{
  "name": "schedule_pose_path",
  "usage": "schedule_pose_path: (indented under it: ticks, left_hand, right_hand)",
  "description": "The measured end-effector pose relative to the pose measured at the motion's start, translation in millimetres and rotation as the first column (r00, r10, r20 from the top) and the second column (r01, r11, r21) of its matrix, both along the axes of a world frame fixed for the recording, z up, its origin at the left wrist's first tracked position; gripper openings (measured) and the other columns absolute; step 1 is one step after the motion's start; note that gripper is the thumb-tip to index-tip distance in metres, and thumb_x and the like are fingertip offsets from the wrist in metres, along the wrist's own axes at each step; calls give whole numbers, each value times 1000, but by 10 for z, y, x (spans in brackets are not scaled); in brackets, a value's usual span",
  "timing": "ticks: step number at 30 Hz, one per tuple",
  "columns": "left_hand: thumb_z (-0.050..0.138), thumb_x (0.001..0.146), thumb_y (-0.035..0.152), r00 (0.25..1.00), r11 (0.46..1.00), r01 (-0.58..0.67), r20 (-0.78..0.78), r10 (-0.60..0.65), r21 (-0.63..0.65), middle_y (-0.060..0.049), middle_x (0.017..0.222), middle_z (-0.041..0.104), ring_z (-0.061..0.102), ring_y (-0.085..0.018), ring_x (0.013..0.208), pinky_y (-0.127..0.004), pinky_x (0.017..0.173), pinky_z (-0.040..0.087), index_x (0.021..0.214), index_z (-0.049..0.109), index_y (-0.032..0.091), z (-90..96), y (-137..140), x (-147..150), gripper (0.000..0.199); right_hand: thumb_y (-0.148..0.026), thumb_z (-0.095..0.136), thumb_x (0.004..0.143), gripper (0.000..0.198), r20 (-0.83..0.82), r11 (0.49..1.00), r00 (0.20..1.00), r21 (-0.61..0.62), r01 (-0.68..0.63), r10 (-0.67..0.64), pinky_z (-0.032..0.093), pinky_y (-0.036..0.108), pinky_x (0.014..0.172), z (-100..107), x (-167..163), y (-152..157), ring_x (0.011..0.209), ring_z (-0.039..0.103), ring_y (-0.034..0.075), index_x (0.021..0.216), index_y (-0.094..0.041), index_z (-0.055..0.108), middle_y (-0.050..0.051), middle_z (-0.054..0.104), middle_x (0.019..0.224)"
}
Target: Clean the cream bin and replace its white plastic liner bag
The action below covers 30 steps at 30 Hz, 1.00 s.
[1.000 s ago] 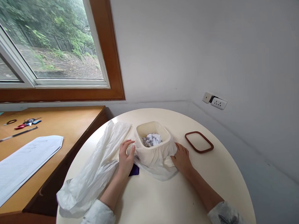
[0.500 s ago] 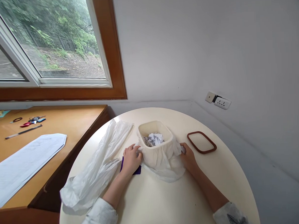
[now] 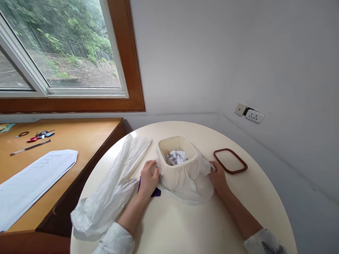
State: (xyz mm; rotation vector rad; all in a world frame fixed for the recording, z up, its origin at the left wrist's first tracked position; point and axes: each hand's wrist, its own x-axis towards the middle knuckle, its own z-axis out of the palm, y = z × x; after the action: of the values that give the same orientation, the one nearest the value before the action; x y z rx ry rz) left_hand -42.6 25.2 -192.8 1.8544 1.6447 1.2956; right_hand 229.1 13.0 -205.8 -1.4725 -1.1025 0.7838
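A cream trash bin point(image 3: 178, 140) stands upright on the round table, with crumpled paper point(image 3: 178, 156) inside. A thin white plastic bag point(image 3: 188, 189) hangs around the bin's outside, below the rim. My left hand point(image 3: 149, 178) is closed on the bag's edge at the left of the bin. On the other side, my right hand point(image 3: 219, 177) pinches a gathered part of the same bag and pulls it away from the bin wall. Under my left wrist lies a dark purple item point(image 3: 156, 193), partly hidden. A brown rounded ring frame point(image 3: 230, 172) lies right of my right hand.
A second white plastic bag point(image 3: 113, 192) is spread along the left of the round table point(image 3: 184, 230). The wooden desk point(image 3: 89, 135) beside it holds paper sheets point(image 3: 40, 183), a pen point(image 3: 30, 147) and keys point(image 3: 42, 135). A wall with sockets point(image 3: 254, 116) stands behind.
My right hand has moved slightly right, drawing the bag outward from the bin. My left hand has shifted slightly up, still at the bag's left edge. The view has shifted slightly.
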Motion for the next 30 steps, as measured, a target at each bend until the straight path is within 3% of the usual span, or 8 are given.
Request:
schedule_pose_path:
  ticks: [8, 13, 17, 22, 30]
  left_hand:
    - [45, 77, 22, 996, 998, -26, 90, 21, 64, -5, 90, 59, 56, -19, 86, -30, 76, 44, 87, 60, 18, 42, -6, -9, 19]
    - [46, 79, 23, 990, 991, -93, 115, 82, 94, -5, 92, 56, 54, -20, 91, -31, 80, 42, 93, 58, 19, 64, -18, -17, 18]
    - [48, 79, 22, 986, 983, -132, 116, 117, 128, -4, 91, 54, 53, -19, 91, -32, 83, 41, 92, 56, 20, 77, -29, -27, 15]
    - [48, 79, 21, 986, 981, -133, 119, 116, 142, -3, 90, 54, 53, -19, 89, -32, 81, 41, 92, 55, 20, 66, -27, -20, 15]
    - [43, 76, 14, 981, 984, -151, 137, 138, 91, -3, 94, 54, 45, -12, 60, -27, 62, 41, 108, 55, 19, 59, -29, -21, 35]
  right_hand:
    - [-31, 52, 67, 22, -56, 1000, 998, -10, 18, -18, 39, 25, 59, -18, 8, -8, 68, 50, 16, 85, -19, 59, 0, 59, 72]
    - [-36, 53, 70, 18, -96, 1000, 995, -16, 23, -25, 36, 23, 52, -63, 13, -15, 59, 44, 13, 75, -18, 56, -2, 54, 63]
    - [-44, 53, 70, 26, -129, 999, 991, -20, 31, -34, 33, 24, 48, -75, 6, -20, 54, 43, 14, 65, -19, 53, -1, 54, 58]
    - [-44, 55, 69, 25, -176, 999, 983, -18, 42, -44, 36, 24, 51, -42, -1, -27, 57, 46, 15, 67, -19, 55, 0, 58, 62]
    - [-40, 55, 69, 22, -315, 999, 948, -44, 31, -44, 39, 25, 52, 0, -5, -29, 61, 52, 16, 73, -19, 58, 2, 63, 69]
